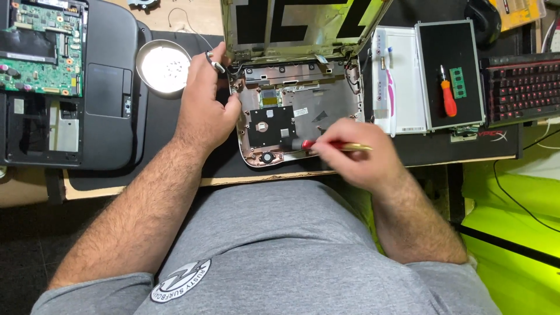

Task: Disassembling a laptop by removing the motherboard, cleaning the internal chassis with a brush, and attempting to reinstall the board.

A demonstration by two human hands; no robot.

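Observation:
A small opened laptop base (326, 93) with its lid frame (297, 23) tilted up lies on the black mat. My left hand (204, 108) rests on the base's left edge near the hinge, fingers curled against it. My right hand (356, 153) grips a tool with a red and yellow handle (335, 146), held sideways over the base's front edge with its tip pointing left near a black plate (269, 125).
A round metal dish (165, 65) sits left of the laptop. Another dismantled laptop (64, 81) with a green board lies far left. To the right are a white panel (402, 81), a screen panel (452, 73) carrying an orange screwdriver (448, 96), and a keyboard (522, 87).

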